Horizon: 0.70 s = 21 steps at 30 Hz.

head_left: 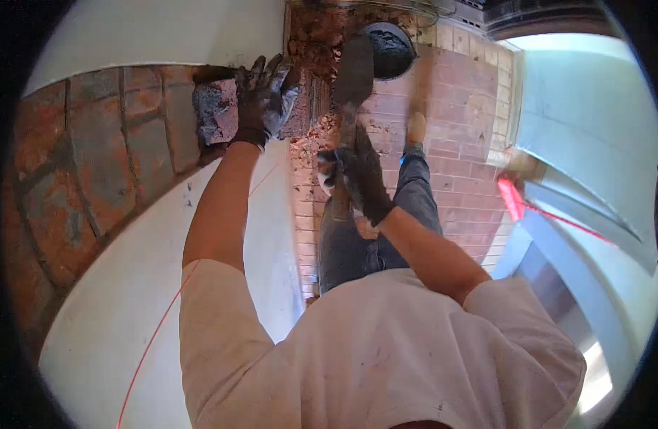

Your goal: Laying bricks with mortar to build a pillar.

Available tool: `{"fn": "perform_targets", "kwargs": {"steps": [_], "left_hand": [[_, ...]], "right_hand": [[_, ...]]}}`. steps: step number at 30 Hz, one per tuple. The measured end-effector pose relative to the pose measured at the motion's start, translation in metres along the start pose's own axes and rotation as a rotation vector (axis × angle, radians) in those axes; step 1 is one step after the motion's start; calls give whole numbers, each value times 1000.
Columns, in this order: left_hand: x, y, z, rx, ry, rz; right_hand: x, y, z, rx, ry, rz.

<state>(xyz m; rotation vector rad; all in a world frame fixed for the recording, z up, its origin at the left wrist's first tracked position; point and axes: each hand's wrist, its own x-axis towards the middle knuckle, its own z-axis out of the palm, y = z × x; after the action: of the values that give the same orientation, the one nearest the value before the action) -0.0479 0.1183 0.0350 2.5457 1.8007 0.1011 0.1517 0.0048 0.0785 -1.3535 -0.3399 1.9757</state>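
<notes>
Left hand (266,96), in a dark mortar-caked work glove, lies clamped over a mortar-smeared red brick (216,112) sitting at the end of the top course of the red brick wall (93,164). Right hand (354,179), gloved too, is clenched on the handle of a steel brick trowel (353,75), blade pointing up and away, clear of the brick.

Doing it well, as judged: keep the palm flat and press evenly so the brick beds level, check it against the taut red string line (157,329), tap with the trowel only if high, strike off squeezed mortar.

Count: one brick in hand, one trowel, two gloves, one round black mortar bucket (389,50) on the red brick paving (464,129), one red line visible low left.
</notes>
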Motion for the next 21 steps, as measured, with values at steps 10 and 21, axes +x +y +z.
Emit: {"fn": "perform_targets", "kwargs": {"steps": [10,21], "left_hand": [[-5,-6,14,14,38,91],[-5,-10,16,-5,24,96]], "right_hand": [[-7,16,48,480,152,-58],[1,44,37,543,187,-19]]}}
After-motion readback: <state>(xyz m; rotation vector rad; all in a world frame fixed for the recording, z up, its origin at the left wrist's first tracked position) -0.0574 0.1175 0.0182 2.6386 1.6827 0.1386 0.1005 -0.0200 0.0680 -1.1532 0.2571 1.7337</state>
